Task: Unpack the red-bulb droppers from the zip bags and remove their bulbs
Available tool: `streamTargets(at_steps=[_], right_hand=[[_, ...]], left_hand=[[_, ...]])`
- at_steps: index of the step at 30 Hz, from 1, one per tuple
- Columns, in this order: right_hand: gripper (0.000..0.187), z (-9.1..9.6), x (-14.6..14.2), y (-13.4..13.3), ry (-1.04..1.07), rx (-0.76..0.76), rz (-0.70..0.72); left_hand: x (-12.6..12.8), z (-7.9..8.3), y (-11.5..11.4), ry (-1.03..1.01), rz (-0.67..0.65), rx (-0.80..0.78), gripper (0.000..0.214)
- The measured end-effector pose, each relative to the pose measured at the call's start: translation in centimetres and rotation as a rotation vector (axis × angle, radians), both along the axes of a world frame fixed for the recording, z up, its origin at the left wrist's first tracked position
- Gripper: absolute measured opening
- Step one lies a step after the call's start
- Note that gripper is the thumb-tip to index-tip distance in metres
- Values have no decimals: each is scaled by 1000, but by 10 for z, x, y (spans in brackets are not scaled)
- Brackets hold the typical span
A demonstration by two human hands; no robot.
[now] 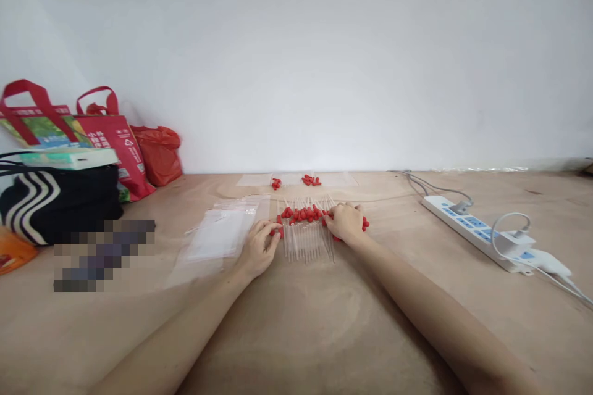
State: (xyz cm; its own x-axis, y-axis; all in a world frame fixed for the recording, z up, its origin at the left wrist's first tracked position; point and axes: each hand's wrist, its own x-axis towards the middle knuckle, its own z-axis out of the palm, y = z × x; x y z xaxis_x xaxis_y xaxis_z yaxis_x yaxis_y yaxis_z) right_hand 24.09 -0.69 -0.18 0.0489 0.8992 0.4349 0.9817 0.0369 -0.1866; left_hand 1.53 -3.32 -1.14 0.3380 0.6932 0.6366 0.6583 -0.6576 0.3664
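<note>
Thin clear droppers [308, 247] with red rubber bulbs [303, 215] lie side by side on the wooden table. Their clear tubes point both toward me and away, with the bulbs bunched in the middle. At the row's left end, my left hand [260, 248] is closed, thumb and forefinger pinching at a red bulb. My right hand [345, 221] bends down over the right end, its fingers curled around red bulbs. More red shows beneath it and just past its right side; its fingertips are partly hidden.
Clear plastic zip bags [217, 231] lie to the left. Farther back are more red bulbs [311, 180] on clear bags [340, 179]. A power strip [467, 228] with plugs and cables is at right. Shopping bags [125, 148] and a black striped bag [69, 203] stand left.
</note>
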Motion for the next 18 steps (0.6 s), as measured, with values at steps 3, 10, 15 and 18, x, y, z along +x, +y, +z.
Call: streamTargets(at_steps=[3, 10, 15, 18], right_hand=[[25, 4, 6, -5, 26, 16, -23], [21, -3, 34, -47, 183, 180, 365], [19, -20, 27, -75, 157, 223, 652], [18, -22, 19, -79, 163, 222, 730]], left_hand=[[-1, 1, -1, 11, 13, 6, 19], [7, 6, -11, 173, 34, 105, 37], [19, 5, -24, 351, -56, 247, 34], [25, 2, -29, 345, -124, 279, 16]])
